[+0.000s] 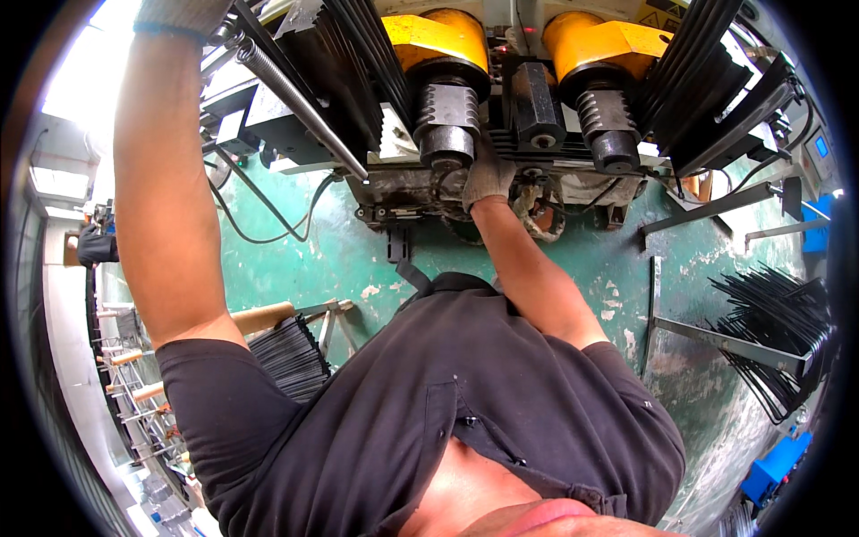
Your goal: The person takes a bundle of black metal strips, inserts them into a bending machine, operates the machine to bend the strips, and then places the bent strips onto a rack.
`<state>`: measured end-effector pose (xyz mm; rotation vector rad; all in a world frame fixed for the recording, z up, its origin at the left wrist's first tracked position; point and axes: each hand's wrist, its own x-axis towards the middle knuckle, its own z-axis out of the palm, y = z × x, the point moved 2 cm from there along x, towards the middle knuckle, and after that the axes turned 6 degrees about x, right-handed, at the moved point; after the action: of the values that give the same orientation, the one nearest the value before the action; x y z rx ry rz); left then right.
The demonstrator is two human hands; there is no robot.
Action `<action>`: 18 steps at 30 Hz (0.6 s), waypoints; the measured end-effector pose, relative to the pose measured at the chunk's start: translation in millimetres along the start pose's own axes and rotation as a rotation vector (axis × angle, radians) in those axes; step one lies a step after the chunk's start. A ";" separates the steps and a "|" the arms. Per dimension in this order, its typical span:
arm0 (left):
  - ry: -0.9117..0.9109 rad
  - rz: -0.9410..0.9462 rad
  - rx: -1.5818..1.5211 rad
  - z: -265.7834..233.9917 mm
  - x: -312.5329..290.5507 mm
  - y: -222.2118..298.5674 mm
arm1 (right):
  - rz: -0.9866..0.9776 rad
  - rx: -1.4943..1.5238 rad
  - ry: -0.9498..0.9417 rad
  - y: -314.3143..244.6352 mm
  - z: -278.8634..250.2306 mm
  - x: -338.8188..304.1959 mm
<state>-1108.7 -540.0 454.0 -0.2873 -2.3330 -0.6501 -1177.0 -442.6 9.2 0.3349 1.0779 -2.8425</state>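
My left arm is raised, and my left hand point(183, 14) in a grey glove is cut off by the top edge, its fingers out of sight. A coil spring point(282, 94) of the machine slants down beside it. My right hand point(490, 176), also gloved, reaches into the machine just right of a dark ribbed metal cylinder point(447, 121) under a yellow housing point(440, 40). Its fingers are hidden among the dark parts, so what they touch cannot be made out. A black block point(534, 103) stands right of that hand, and a second ribbed cylinder point(608, 130) further right.
Bundles of thin black rods hang on a metal rack point(729, 345) at right; more black rods point(291, 358) lie on a stand at left. A black cable point(268, 237) loops below the machine. Blue bins point(774, 470) sit at lower right. The green floor point(349, 273) is worn.
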 end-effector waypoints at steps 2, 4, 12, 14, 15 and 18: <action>0.002 -0.009 0.035 1.1 -0.4 7.1 | 0.020 -0.006 0.005 1.1 -0.2 -1.2; 0.019 -0.014 0.015 1.6 -0.8 8.3 | 0.043 0.014 0.001 9.3 -3.5 5.1; 0.051 -0.057 -0.072 3.2 -1.5 5.3 | 0.036 0.044 -0.013 1.5 0.5 -4.3; 0.031 -0.028 -0.152 4.8 -4.5 6.4 | 0.022 0.052 -0.012 -5.1 4.6 -8.7; 0.026 -0.022 -0.174 6.8 -4.9 6.9 | 0.013 0.062 -0.011 -8.0 7.2 -10.9; 0.054 -0.046 -0.105 15.0 2.0 6.3 | 0.053 0.026 0.007 1.2 -5.1 5.2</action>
<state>-1116.2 -526.7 448.2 -0.2605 -2.2640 -0.7948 -1181.1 -440.2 3.5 0.3703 1.0186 -2.8134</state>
